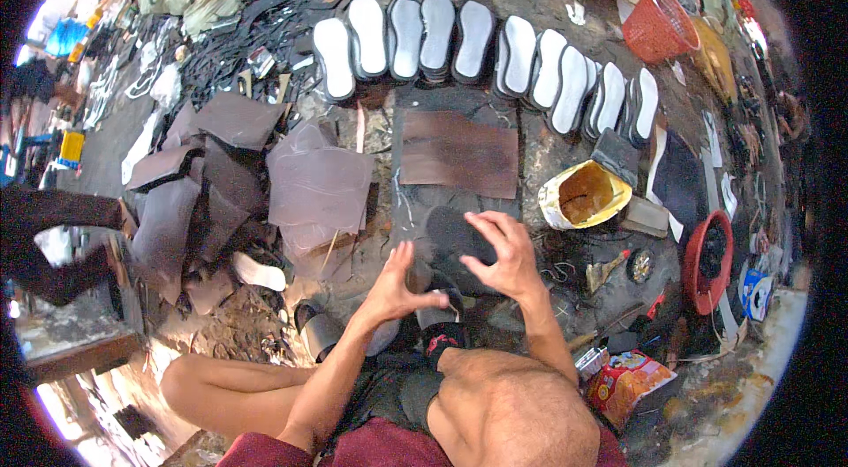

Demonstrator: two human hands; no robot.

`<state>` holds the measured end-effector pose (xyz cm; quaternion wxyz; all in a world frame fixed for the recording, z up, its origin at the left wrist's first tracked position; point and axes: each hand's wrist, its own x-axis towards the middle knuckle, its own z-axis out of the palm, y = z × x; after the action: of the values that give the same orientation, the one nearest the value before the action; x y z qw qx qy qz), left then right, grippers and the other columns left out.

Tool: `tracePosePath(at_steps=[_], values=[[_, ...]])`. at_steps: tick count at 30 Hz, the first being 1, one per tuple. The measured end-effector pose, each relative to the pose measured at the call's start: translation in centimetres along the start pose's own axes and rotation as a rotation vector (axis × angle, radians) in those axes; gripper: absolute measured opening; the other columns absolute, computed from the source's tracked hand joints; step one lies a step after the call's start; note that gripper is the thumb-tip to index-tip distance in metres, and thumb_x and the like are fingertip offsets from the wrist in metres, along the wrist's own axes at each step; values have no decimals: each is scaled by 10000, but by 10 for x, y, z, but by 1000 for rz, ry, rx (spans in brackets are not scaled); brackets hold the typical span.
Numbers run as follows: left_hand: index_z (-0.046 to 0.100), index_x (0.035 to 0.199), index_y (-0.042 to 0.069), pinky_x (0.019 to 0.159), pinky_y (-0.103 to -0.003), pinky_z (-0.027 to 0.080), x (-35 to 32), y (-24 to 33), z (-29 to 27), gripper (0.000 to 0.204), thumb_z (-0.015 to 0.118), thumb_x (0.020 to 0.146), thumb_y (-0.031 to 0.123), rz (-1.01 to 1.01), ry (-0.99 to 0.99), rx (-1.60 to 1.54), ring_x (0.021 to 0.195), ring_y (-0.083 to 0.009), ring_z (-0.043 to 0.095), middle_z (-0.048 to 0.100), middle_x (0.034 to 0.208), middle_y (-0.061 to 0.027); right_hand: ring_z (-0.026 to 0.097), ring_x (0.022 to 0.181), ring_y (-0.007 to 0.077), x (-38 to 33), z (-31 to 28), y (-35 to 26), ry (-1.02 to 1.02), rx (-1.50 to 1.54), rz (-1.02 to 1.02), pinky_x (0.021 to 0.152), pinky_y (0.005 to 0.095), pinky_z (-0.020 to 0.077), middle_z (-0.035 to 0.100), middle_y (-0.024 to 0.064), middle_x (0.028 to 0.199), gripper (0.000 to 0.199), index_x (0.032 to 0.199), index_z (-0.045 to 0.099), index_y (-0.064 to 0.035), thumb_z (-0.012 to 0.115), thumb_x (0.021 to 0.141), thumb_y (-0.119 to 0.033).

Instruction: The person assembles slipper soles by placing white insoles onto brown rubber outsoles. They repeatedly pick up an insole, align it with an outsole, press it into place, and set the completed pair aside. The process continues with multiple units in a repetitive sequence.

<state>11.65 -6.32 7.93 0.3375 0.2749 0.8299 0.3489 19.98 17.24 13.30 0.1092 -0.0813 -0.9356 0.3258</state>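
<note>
My left hand [395,288] hovers with fingers spread above a dark work surface, holding nothing. My right hand [501,253] is beside it, fingers apart, just over a black sole-shaped piece [450,233] lying on a dark mat. Whether either hand touches the piece I cannot tell. A brown leather sheet [459,153] lies just beyond the black piece. Further off, a row of white shoe soles [424,34] stands on edge across the floor.
A can of yellow glue [583,195] sits to the right, a brush [605,271] near it. A red bowl [707,257], an orange basket [658,25], translucent sheets [318,184] and grey sheets [190,193] lie around. Another person's dark sleeve [53,211] is at left.
</note>
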Motion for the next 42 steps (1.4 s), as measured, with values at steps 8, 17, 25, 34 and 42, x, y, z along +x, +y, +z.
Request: tracePosePath(at_steps=[8,17,25,34,42], values=[[585,1233,48,791,-298,547,66,60,-55,320,691,937,111,-169,258,-1368,913,-162,673,690,1078,-68,558,1256,305,32,-54,6,378,323,342,1086,414,411,580,186,1366,600,1406,513,14,730,897,-220],[598,1323,118,998,-483,485,225,3,-26,686,865,714,287,631,85,365,1253,-343,531,594,1338,-124,616,1050,198,37,-130,45,1206,550,458,930,346,505,660,92,1146,258,1167,666,-49,699,920,-115],[771,1101,148,740,-374,558,344,0,-103,365,741,757,268,202,-419,245,785,-219,692,748,886,-101,610,1072,244,31,-119,37,1195,813,537,915,387,525,619,95,1192,340,1206,624,-65,663,869,-57],[747,1168,152,730,-329,531,328,8,-111,360,759,827,265,352,-623,134,815,-175,661,750,922,-80,598,1113,237,62,-98,34,1107,832,517,969,382,499,612,102,1248,367,1242,618,-60,697,884,-34],[466,1417,-82,994,-377,510,172,-9,-62,747,817,837,231,-99,-50,-815,1209,-245,580,578,1356,-192,579,1137,172,53,26,115,649,911,607,1011,317,449,638,71,1236,411,1246,647,-34,745,848,-14]])
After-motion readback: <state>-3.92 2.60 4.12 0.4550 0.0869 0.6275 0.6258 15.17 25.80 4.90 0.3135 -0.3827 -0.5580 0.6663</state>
